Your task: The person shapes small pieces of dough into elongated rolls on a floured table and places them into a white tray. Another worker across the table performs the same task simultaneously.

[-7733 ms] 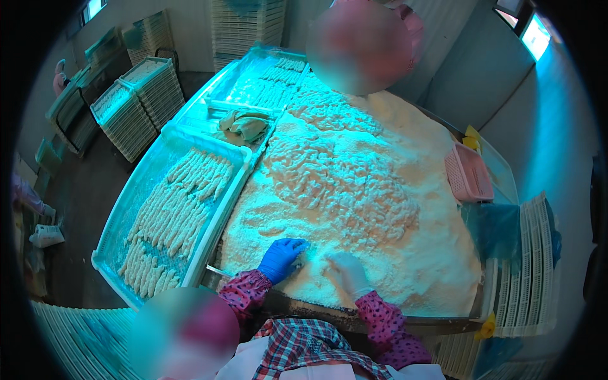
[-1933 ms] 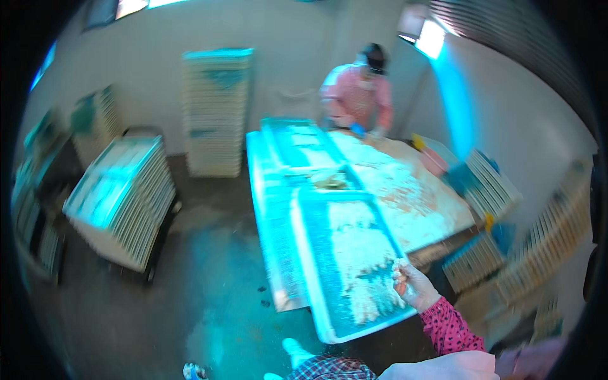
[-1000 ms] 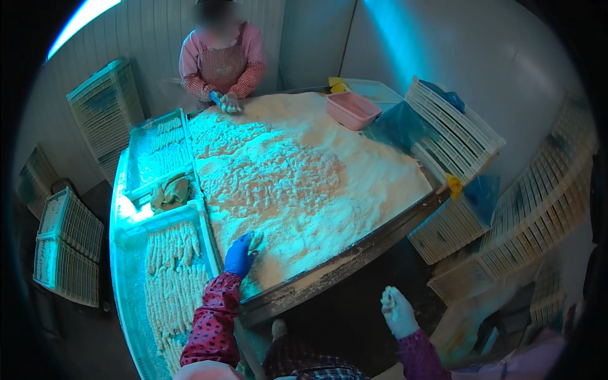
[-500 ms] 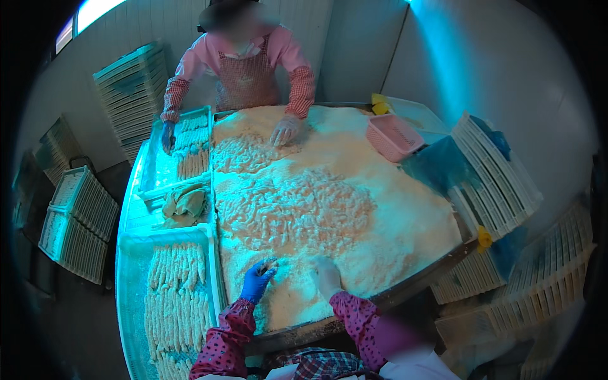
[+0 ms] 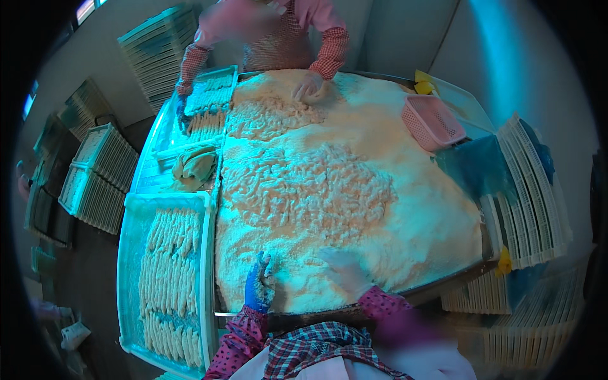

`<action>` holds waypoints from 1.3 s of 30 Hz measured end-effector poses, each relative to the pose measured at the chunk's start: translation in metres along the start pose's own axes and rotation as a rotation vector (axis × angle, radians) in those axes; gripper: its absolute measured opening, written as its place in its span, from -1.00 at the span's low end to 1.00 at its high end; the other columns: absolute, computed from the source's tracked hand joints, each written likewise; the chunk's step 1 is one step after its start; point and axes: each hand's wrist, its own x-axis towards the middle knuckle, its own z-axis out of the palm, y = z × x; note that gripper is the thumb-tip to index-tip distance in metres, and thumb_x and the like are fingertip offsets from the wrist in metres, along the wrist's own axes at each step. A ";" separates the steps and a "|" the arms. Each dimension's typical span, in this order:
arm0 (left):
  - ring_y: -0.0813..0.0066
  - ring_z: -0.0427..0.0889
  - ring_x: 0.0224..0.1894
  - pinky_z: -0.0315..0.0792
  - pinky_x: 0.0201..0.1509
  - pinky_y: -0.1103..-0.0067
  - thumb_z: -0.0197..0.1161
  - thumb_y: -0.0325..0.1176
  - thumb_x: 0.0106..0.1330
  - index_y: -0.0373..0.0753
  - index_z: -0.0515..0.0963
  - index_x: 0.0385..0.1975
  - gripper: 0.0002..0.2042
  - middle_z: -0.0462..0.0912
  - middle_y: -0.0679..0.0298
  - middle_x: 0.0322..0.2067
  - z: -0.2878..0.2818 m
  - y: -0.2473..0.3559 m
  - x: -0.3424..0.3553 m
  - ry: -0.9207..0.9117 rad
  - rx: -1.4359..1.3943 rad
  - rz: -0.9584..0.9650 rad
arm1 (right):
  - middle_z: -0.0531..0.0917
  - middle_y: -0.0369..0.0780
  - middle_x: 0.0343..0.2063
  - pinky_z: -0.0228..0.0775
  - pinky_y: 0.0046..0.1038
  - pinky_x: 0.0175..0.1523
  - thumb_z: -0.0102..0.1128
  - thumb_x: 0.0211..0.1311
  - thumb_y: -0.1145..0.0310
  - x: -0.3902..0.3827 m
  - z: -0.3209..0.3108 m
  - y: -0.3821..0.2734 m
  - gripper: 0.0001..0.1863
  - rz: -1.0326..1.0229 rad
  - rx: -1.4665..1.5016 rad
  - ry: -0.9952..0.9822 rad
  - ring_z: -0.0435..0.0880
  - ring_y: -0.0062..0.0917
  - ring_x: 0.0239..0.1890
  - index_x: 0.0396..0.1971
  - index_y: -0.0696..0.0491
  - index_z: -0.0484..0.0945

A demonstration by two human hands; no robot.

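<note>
My left hand (image 5: 258,286), in a blue glove dusted with crumbs, is half curled at the near left of a wide bed of pale crumbs (image 5: 418,209). Something pale and crumb-covered seems to be in its fingers, but I cannot make it out. My right hand (image 5: 347,271), in a whitish glove, lies low over the crumbs with its fingers stretched out and blurred. Beyond both hands is a heap of pale coated strips (image 5: 310,190). Left of my left hand stands a tray (image 5: 207,253) with rows of coated strips (image 5: 168,266).
Across the table, a co-worker's gloved hands (image 5: 308,86) work at the crumbs and a second tray (image 5: 235,85). A crumpled cloth (image 5: 195,166) lies between the trays. A pink basket (image 5: 434,123) and stacked trays (image 5: 535,190) stand at the right; more stacks (image 5: 98,180) stand left.
The view has shifted, so the table sits higher. My right hand has moved over the crumbs, and my left hand has turned more upright. The co-worker's right-side hand stays near the crumbs.
</note>
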 end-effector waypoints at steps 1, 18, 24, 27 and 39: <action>0.60 0.43 -0.23 0.39 -0.24 0.64 0.02 -0.24 0.37 -0.16 0.18 0.23 -0.55 0.32 0.23 0.16 -0.012 -0.008 0.002 -0.067 -0.069 -0.016 | 0.57 -0.19 -0.13 0.34 -0.29 0.03 0.18 0.02 0.37 0.005 0.003 -0.002 -0.58 -0.025 -0.005 0.007 0.51 -0.35 -0.06 -0.04 -0.01 0.50; 0.28 0.14 0.28 0.11 0.30 0.33 -0.13 -0.01 0.36 -0.11 0.06 0.29 -0.45 0.14 0.24 0.26 0.107 -0.116 0.001 -0.383 -0.131 0.183 | 0.51 -0.15 0.00 0.04 -0.17 0.25 0.00 0.19 0.14 0.019 -0.038 -0.027 -0.55 -0.235 0.326 0.372 0.37 -0.24 0.13 0.06 -0.02 0.44; 0.32 -0.04 0.36 -0.24 0.41 0.35 -0.12 -0.33 0.36 -0.17 -0.01 0.32 -0.48 0.01 0.16 0.32 0.142 -0.134 0.008 -0.311 -0.168 0.308 | 0.26 -0.19 0.24 -0.38 0.07 0.34 -0.13 0.25 0.24 0.027 -0.036 -0.022 -0.56 -0.180 0.160 0.376 0.09 -0.17 0.33 0.15 -0.12 0.36; 0.08 0.07 0.30 0.05 0.32 0.29 -0.17 -0.20 0.34 -0.09 -0.12 0.35 -0.42 -0.09 0.18 0.36 0.129 -0.146 0.022 -0.571 -0.057 0.936 | 0.17 -0.21 0.28 -0.34 0.06 0.34 -0.12 0.25 0.08 0.025 -0.021 -0.045 -0.49 -0.264 0.220 0.370 0.04 -0.21 0.34 0.20 -0.15 0.28; 0.29 0.55 -0.41 0.42 -0.35 0.34 -0.07 0.11 0.31 -0.16 0.39 -0.04 -0.53 0.58 0.18 -0.37 0.074 -0.030 0.024 0.156 1.390 0.130 | -0.12 -0.02 0.34 -0.32 -0.05 0.35 -0.29 0.33 -0.08 0.031 0.008 -0.026 -0.29 0.168 0.234 0.507 -0.25 -0.09 0.39 0.34 0.03 -0.11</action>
